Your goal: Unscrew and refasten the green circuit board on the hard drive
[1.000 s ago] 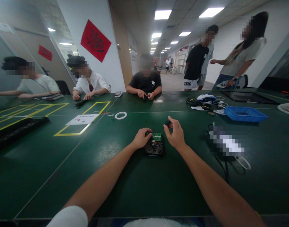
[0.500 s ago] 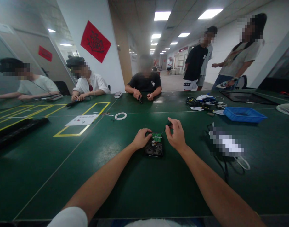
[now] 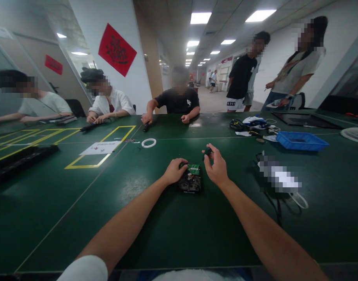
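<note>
A small black rectangular device lies on the green table in front of me. Its upper part carries a green circuit board; small pale parts show below that board. My left hand grips the device by its upper left edge, thumb resting near the board. Just right of the device and slightly above the table, my right hand pinches a dark-handled screwdriver between thumb and fingers. The screwdriver's thin shaft is hard to make out now.
A blue tray stands at the right, near tangled cables. Closer lies a partly blurred item with cords. To the left are a white ring, a paper sheet and a long black part. Several people are around the table.
My right hand has tilted the screwdriver, and its shaft no longer points at the board. My left hand stays on the device. The person opposite has moved one hand and a dark tool leftward.
</note>
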A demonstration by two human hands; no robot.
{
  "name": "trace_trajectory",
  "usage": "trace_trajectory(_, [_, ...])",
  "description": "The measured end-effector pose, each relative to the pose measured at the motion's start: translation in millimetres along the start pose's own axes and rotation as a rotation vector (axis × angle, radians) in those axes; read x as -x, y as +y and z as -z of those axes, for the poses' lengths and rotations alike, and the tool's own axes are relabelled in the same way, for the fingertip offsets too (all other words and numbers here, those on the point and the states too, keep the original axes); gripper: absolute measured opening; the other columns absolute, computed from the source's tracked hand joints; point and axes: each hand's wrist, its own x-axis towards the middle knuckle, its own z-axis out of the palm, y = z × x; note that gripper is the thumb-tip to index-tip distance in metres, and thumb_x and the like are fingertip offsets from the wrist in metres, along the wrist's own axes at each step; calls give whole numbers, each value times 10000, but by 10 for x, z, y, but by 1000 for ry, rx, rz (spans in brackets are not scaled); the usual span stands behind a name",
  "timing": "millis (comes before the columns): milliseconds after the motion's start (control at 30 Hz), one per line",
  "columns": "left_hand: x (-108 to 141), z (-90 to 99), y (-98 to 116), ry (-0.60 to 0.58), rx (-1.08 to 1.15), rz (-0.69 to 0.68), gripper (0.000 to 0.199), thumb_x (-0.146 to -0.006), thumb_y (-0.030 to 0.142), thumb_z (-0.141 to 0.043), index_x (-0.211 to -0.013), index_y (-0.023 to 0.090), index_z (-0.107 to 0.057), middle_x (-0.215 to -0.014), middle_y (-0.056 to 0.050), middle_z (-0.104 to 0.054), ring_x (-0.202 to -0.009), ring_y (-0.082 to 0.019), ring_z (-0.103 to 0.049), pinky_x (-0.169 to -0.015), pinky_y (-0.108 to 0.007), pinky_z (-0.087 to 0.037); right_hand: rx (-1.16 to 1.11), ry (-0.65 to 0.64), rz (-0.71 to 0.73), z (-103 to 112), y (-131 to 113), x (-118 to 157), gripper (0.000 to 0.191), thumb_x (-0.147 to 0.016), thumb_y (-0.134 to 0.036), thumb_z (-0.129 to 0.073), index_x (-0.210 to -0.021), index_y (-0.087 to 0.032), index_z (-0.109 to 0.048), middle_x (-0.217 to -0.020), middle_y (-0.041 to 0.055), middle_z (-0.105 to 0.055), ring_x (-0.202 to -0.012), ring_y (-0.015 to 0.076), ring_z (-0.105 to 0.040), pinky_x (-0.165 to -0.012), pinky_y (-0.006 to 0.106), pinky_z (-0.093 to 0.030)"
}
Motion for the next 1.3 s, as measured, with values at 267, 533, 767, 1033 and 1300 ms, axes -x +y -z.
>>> trace_trajectory(267, [7, -5, -17, 0, 10, -12, 246, -928, 276, -622, -1159, 213, -682, -1167, -50, -708, -1109, -236, -612, -1032, -404, -454, 122, 24, 40, 29, -42, -7, 475, -983, -375, -568, -1434, -244, -493, -1144, 110, -626, -948, 238, -658, -892, 461, -605])
trace_trajectory(533, [5, -5, -13, -7, 11, 1, 238, -930, 283, -619, -1150, 220, -684, -1177, -49, -705, -1122, -241, -609, -1042, -410, -449, 102, 65, 73, 6, -3, -9, 453, -995, -355, -545, -1429, -253, -470, -1321, 140, -581, -1118, 278, -631, -910, 486, -604])
trace_trajectory(767, [16, 15, 29, -3, 10, -5, 233, -933, 282, -613, -1143, 216, -688, -1167, -50, -707, -1105, -238, -614, -1025, -402, -458, 170, 25, 66, 59, -125, -17, 443, -976, -305, -541, -1415, -263, -498, -1120, 104, -557, -920, 232, -611, -869, 463, -591])
trace_trajectory(1033, [18, 12, 14, 6, 14, -26, 244, -931, 282, -616, -1154, 216, -687, -1161, -51, -709, -1088, -236, -616, -1015, -405, -459, 23, 73, -17, 14, -54, -8, 447, -952, -388, -617, -1349, -225, -491, -1272, 143, -580, -999, 246, -667, -829, 433, -627])
trace_trajectory(1300, [13, -1, -19, 13, 25, -27, 251, -903, 273, -634, -1140, 216, -693, -1147, -56, -703, -1084, -232, -616, -1015, -400, -466, 118, 6, 20, 37, -89, 14, 495, -988, -366, -537, -1471, -287, -464, -1123, 93, -626, -903, 231, -662, -895, 467, -598])
